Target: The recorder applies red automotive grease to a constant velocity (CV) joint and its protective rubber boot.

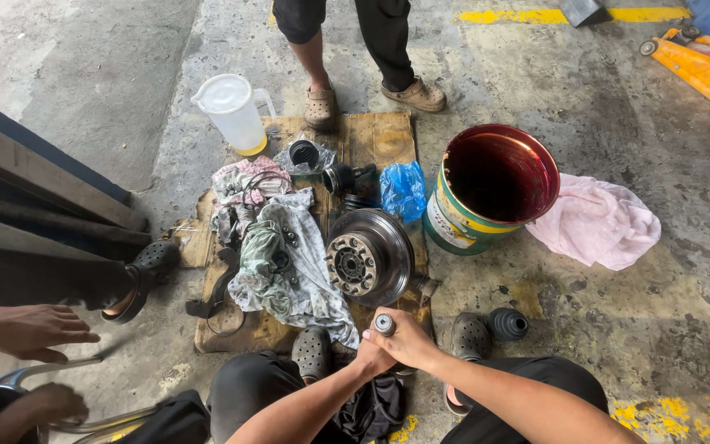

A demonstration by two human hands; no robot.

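- Metal shaft end (384, 324), a short grey stub, stands upright between both of the person's hands, just in front of the knees and close to the near edge of the cardboard sheet (388, 136) on the concrete floor.
- Right hand (411, 341) is closed around the shaft just under its tip, fingers wrapped over it.
- Left hand (369, 355) is pressed against the same shaft from the other side, fingers curled; how firmly it grips I cannot tell.
- Brake disc with hub (369, 256) lies on the cardboard just beyond the hands, its studded hub facing up and towards the person.
- Crumpled grey-green rag (289, 263) lies to the left of the disc, touching it.
- Red-lined paint bucket (495, 187) stands to the right of the cardboard, with a pink cloth (597, 222) beside it.
- Black rubber boot (508, 323) sits on the floor near the person's right foot.
- White plastic jug (232, 111) stands at the far left corner of the cardboard.
- Another person's hand (30, 330) rests open at the left edge; a third person stands at the far end of the cardboard.
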